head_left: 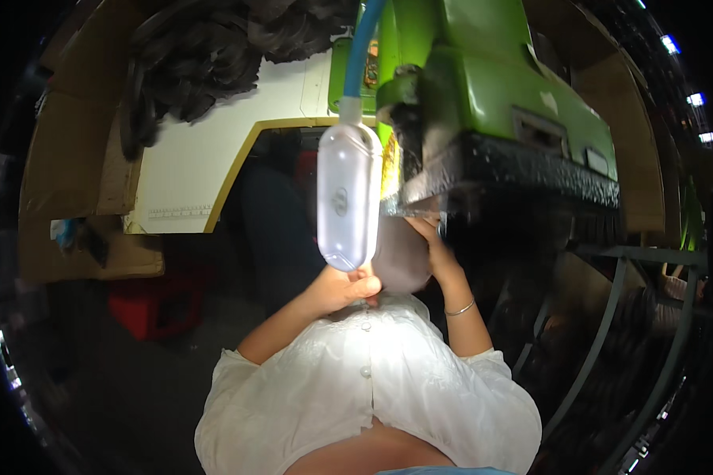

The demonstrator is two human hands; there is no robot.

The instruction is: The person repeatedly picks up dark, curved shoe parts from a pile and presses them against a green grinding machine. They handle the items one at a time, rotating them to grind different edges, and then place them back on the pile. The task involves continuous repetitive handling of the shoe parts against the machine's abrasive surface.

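Observation:
A smooth, greyish-brown rounded piece of material (402, 257) hangs in front of my body, below the head of a green sewing machine (495, 79). My left hand (347, 286) is closed at its lower left edge, thumb on top, with the fingers partly behind a clear-cased lamp (346, 198). Along the piece's right side, my right hand (436, 237) grips it high up, close under the machine; its fingertips are partly hidden there. The piece is blurred, and its upper part is covered by the lamp and the machine.
A blue flexible neck (364, 47) carries the lamp. Black curled pieces (198, 63) are heaped on the white tabletop (190, 174), left of its cut-out. Cardboard (75, 150) stands at the left, above a red stool (154, 309). A grey metal rack (602, 340) stands at the right.

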